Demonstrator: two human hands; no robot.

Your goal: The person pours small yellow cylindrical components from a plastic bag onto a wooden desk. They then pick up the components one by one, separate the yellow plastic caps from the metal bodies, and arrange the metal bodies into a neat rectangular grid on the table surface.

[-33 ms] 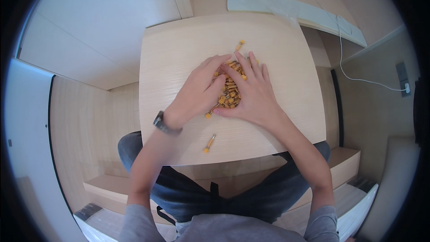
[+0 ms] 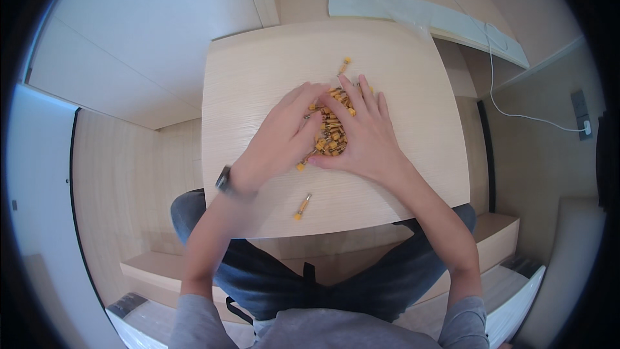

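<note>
A heap of small fittings (image 2: 333, 136), each with a yellow head and a slim metal shank, lies near the middle of the pale wooden table (image 2: 252, 64). My right hand (image 2: 369, 134) curves around the heap's right side with its fingers spread. From the left, my left hand (image 2: 279, 130) rests against the heap, fingers stretched out and thumb apart. Both hands cover part of the pile. One loose fitting (image 2: 302, 207) lies nearer to me, and another fitting (image 2: 345, 64) sits just beyond the fingertips.
Behind the table, a long pale panel (image 2: 352, 3) lies with clear plastic film (image 2: 407, 10) on it. A white cable (image 2: 494, 90) runs to a wall socket (image 2: 584, 123) at the right. A white cabinet (image 2: 142, 39) stands at the far left.
My left hand and wrist have shifted slightly left, uncovering a little more of the heap's left edge. The right hand stays put.
</note>
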